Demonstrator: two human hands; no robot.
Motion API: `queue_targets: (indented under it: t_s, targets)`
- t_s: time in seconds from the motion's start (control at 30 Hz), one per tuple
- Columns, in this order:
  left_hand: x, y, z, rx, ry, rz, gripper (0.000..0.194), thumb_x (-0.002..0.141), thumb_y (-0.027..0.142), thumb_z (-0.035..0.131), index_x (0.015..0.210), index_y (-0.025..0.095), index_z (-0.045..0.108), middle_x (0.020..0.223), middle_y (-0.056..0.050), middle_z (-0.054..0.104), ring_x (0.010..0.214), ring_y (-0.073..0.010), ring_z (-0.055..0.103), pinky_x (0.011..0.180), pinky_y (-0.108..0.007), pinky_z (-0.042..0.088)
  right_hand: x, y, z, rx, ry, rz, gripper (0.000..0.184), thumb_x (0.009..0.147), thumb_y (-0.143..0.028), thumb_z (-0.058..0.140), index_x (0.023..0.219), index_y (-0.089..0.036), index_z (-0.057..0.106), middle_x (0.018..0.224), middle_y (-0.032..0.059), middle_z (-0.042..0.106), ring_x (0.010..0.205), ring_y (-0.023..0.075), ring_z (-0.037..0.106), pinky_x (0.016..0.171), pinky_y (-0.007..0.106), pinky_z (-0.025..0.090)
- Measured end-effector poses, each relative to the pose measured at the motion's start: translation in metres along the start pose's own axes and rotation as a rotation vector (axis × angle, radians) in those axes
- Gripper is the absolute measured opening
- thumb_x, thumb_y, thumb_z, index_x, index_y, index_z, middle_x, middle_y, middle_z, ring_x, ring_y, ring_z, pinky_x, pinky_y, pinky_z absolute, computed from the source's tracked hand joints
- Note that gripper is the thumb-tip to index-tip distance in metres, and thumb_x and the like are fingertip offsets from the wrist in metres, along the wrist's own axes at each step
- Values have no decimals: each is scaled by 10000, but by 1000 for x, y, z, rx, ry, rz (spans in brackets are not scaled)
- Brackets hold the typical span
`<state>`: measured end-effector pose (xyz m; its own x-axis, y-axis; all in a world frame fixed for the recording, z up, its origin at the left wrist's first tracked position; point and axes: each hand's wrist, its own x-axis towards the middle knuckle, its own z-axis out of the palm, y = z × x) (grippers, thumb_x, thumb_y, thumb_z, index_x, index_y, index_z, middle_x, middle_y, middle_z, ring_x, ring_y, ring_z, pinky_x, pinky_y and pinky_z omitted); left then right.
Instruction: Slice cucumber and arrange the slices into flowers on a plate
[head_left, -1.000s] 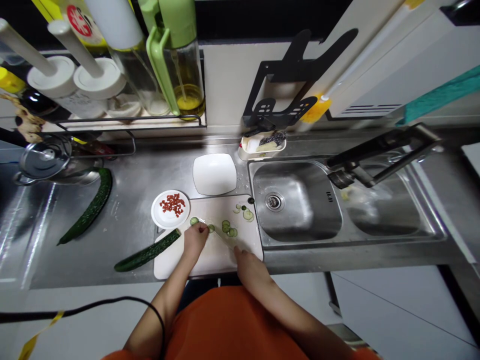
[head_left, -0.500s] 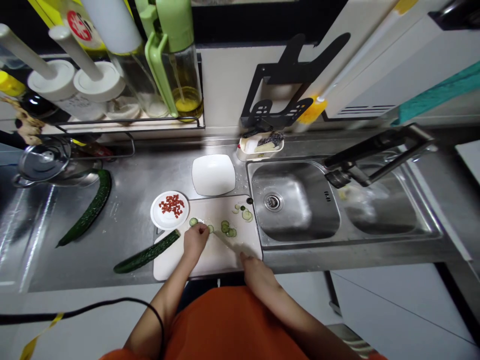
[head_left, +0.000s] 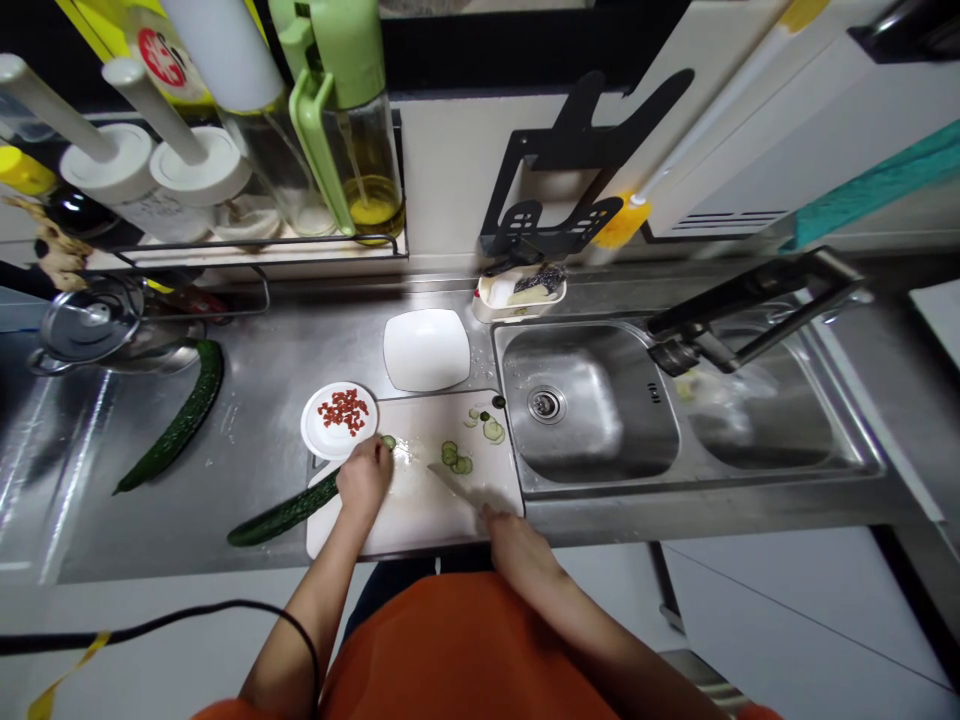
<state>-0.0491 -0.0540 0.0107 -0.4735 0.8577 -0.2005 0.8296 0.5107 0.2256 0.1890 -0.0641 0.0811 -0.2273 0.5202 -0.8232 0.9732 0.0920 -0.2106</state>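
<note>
A white cutting board (head_left: 420, 505) lies on the steel counter beside the sink. Several cucumber slices (head_left: 457, 458) sit near its far right corner. My left hand (head_left: 365, 477) is curled over the cut end of a long dark cucumber (head_left: 281, 515) that lies across the board's left edge. One slice (head_left: 388, 441) rests just beyond its fingers. My right hand (head_left: 510, 535) grips a knife (head_left: 454, 483) at the board's front right, blade pointing up and left over the board.
A small round plate of red pieces (head_left: 340, 418) and an empty square white dish (head_left: 427, 348) stand behind the board. A second cucumber (head_left: 176, 420) lies at the left near a pot lid (head_left: 90, 322). The sink (head_left: 592, 405) is at the right. Bottles stand on a rack above.
My left hand has moved left from the small cucumber piece mid-board onto the long cucumber's end. My right hand and knife pulled slightly back toward the front edge.
</note>
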Motion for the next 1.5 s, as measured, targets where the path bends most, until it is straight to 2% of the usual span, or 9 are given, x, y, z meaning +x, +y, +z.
queue_targets:
  t_s: [0.17, 0.27, 0.33, 0.5, 0.67, 0.8, 1.03, 1.23, 1.5]
  targets:
    - [-1, 2, 2, 22, 59, 39, 277, 880, 363, 462, 1064, 247, 633, 966, -68, 663, 684, -169, 578, 569, -259, 318, 3, 2, 3, -1, -1, -4, 567, 743, 66, 311, 1222, -151, 524, 1010, 120, 686, 931, 235, 657, 680, 270, 471]
    - [2, 5, 3, -93, 62, 134, 224, 867, 293, 490, 1016, 221, 639, 980, -67, 646, 754, -162, 583, 620, -250, 368, 4, 3, 5, 0, 18, -24, 592, 737, 74, 302, 1246, -143, 512, 1018, 131, 683, 937, 241, 656, 694, 283, 473]
    - [5, 10, 4, -223, 0, 249, 175, 848, 249, 516, 956, 201, 643, 924, -57, 641, 786, -154, 578, 681, -245, 400, 3, 3, 4, 3, 18, -23, 590, 750, 74, 291, 1256, -139, 508, 1022, 139, 681, 943, 241, 654, 711, 287, 474]
    - [13, 31, 13, -484, -285, 486, 166, 821, 223, 560, 957, 198, 651, 880, -31, 621, 692, -109, 540, 696, -232, 430, -1, -1, -3, -20, -5, -19, 523, 811, 31, 270, 1229, -143, 533, 1026, 146, 675, 960, 272, 648, 712, 327, 492]
    - [22, 51, 26, -462, -450, 579, 217, 748, 165, 617, 953, 210, 675, 941, -32, 617, 821, -136, 559, 752, -243, 439, -2, -1, -2, -55, 3, -2, 514, 846, 6, 258, 1257, -159, 521, 1043, 151, 669, 941, 270, 656, 714, 349, 506]
    - [26, 60, 31, -339, -520, 589, 219, 721, 153, 624, 921, 215, 692, 902, -29, 606, 817, -145, 563, 767, -254, 440, -4, 2, 1, -82, 28, 0, 524, 850, 12, 242, 1264, -150, 519, 1016, 149, 678, 926, 260, 662, 715, 334, 511]
    - [26, 64, 29, -274, -504, 596, 150, 708, 146, 620, 840, 198, 667, 891, -26, 588, 811, -141, 562, 743, -247, 424, -6, 4, 3, -95, 51, -7, 499, 858, 7, 238, 1224, -145, 541, 990, 142, 686, 893, 242, 672, 698, 298, 507]
    - [24, 64, 28, -288, -494, 645, 131, 683, 88, 602, 753, 194, 629, 772, -5, 595, 773, -140, 542, 681, -236, 380, -6, 4, 1, -96, 27, -13, 519, 853, 7, 217, 1243, -139, 527, 1007, 147, 683, 907, 262, 667, 697, 326, 510]
    - [21, 63, 21, -397, -490, 607, 99, 685, 84, 594, 671, 179, 616, 690, 12, 580, 687, -114, 507, 633, -221, 349, -3, 7, 1, -81, 19, -10, 507, 843, 12, 244, 1234, -149, 525, 999, 134, 686, 915, 234, 666, 709, 283, 498]
